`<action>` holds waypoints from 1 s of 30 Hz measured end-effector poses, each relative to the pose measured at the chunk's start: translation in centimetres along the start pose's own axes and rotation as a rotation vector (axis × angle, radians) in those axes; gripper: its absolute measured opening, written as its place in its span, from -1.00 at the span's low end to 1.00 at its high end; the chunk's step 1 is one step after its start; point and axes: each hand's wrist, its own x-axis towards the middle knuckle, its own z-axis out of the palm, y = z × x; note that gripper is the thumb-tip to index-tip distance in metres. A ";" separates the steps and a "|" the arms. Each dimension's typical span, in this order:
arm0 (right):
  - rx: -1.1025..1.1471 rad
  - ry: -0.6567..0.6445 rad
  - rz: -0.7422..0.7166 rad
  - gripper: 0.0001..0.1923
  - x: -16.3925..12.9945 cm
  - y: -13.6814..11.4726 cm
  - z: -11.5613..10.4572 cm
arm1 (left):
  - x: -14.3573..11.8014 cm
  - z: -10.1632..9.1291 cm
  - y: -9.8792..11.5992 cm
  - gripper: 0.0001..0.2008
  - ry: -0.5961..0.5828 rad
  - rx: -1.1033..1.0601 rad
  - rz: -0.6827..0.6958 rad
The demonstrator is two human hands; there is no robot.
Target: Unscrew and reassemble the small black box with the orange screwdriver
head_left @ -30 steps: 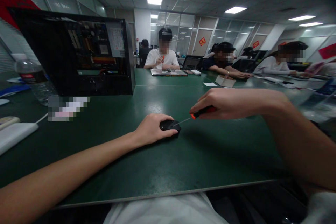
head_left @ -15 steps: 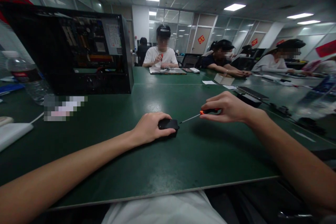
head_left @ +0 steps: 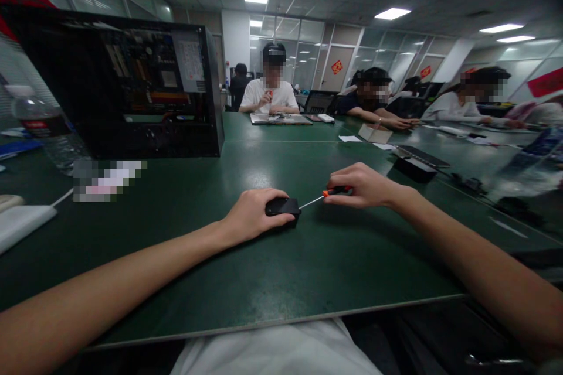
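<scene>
Fingers [head_left: 259,199] of the left hand [head_left: 250,214] are curled down over a small black device [head_left: 282,207], which is pinned flat against the green table [head_left: 308,269] near its middle. Only the right part of the device is seen past the thumb. A slim screwdriver [head_left: 325,195] with an orange and black handle is pinched between the thumb and fingertips of the right hand [head_left: 363,186], whose remaining fingers are folded in close around the handle. The thin metal shaft is angled down and to the left, and its tip is met at the upper right edge of the black device; whether the tip is seated in a screw cannot be told. Both forearms are stretched out over the table from the near edge, the left one from the lower left, the right one from the lower right.

An open computer case [head_left: 132,88] is stood on the table to the far left, with its circuit boards exposed. A clear water bottle [head_left: 44,129] is placed just left of it, and a white flat object [head_left: 21,224] is laid near the left edge. A dark flat box [head_left: 416,165] is set on the table beyond the right hand. Other people [head_left: 270,91] are seated at the far side of the long table, well apart from the hands.
</scene>
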 end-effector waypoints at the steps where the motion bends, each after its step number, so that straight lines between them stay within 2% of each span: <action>1: 0.005 0.006 0.007 -0.60 -0.2 0.3 0.1 | 0.0 0.0 0.0 -0.59 0.007 0.001 0.000; 6: 0.122 0.009 0.068 -0.60 -0.7 1.3 1.2 | 0.0 0.0 0.1 -0.59 0.015 0.002 -0.002; 10: 0.248 -0.093 0.129 -0.55 0.0 1.1 3.5 | 0.0 -0.1 0.3 -0.58 0.019 -0.020 -0.007; 13: 0.249 -0.162 0.135 -0.50 0.7 0.6 5.0 | -0.1 -0.4 0.2 -0.54 0.026 -0.059 0.005; 16: 0.215 -0.173 0.116 -0.49 0.9 0.4 5.5 | -0.3 -1.2 -0.4 -0.47 -0.002 -0.131 0.031; 18: 0.162 -0.140 0.103 -0.50 0.8 0.3 5.2 | -0.6 -1.8 -1.0 -0.43 -0.035 -0.177 0.001; 23: -0.019 -0.002 0.067 -0.59 0.5 0.1 4.9 | -0.9 -2.3 -1.9 -0.54 -0.101 -0.209 -0.154; 27: -0.072 0.135 -0.010 -0.68 0.9 -0.5 5.8 | -0.8 -2.0 -1.7 -0.52 -0.088 -0.220 -0.141; 30: -0.062 0.180 -0.049 -0.71 1.1 -0.5 6.6 | -0.8 -2.1 -1.6 -0.51 -0.096 -0.238 -0.132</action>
